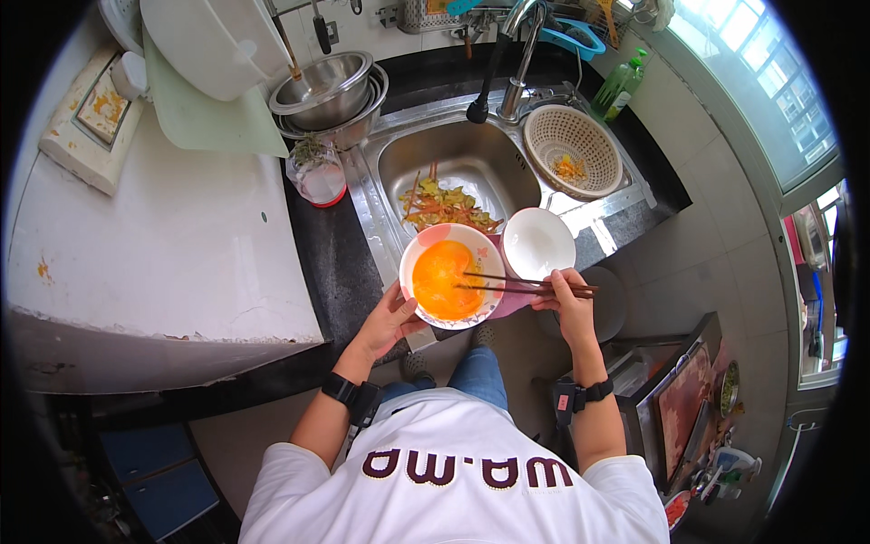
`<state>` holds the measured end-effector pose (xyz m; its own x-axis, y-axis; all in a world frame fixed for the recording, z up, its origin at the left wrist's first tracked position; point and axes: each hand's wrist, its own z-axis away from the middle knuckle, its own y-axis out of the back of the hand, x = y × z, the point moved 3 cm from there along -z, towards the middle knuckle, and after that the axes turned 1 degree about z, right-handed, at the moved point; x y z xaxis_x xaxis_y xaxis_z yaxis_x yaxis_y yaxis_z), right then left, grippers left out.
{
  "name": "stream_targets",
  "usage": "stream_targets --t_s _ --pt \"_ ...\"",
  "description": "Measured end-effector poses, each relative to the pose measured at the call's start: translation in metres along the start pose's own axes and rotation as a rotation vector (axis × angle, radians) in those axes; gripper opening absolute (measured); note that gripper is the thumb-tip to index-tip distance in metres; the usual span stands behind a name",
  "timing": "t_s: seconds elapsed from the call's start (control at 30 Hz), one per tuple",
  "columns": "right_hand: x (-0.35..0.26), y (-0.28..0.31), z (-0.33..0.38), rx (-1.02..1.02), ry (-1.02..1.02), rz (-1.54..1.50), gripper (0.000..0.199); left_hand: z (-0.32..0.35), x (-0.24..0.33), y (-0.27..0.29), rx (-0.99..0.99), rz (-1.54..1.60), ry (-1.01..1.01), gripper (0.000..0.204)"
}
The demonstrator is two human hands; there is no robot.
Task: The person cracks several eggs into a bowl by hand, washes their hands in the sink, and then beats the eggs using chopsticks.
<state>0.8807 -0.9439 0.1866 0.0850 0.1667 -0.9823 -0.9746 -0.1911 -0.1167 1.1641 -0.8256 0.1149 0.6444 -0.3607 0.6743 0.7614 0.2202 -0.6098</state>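
My left hand grips the lower left side of a patterned white bowl, its thumb at the rim. Bright orange-yellow beaten egg lies in the bowl. A pair of dark chopsticks is pinched in my right hand, with the tips dipped into the egg. Just beyond my right fingers, an empty-looking white bowl stands beside the egg bowl. A pink cloth-like piece shows partly between the two bowls.
Ahead is a steel sink holding vegetable scraps, under a faucet. Nested metal bowls and a red-based jar stand left of it. A beige colander and green bottle are at right.
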Motion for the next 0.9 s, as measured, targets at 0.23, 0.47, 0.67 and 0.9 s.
stream_targets --t_s 0.23,0.47,0.67,0.9 --pt "-0.003 0.008 0.004 -0.030 -0.024 -0.005 0.025 0.001 0.001 -0.001 0.009 -0.010 0.012 0.067" --pt "0.002 0.003 0.010 -0.072 -0.061 -0.088 0.027 0.000 0.000 0.001 0.001 -0.012 0.008 0.066" --pt "0.005 -0.004 0.006 -0.015 0.006 -0.072 0.027 0.000 0.000 0.001 0.012 -0.019 0.016 0.066" --pt "0.012 -0.007 0.006 -0.009 -0.031 -0.100 0.025 -0.003 -0.003 0.005 0.011 -0.029 0.007 0.063"
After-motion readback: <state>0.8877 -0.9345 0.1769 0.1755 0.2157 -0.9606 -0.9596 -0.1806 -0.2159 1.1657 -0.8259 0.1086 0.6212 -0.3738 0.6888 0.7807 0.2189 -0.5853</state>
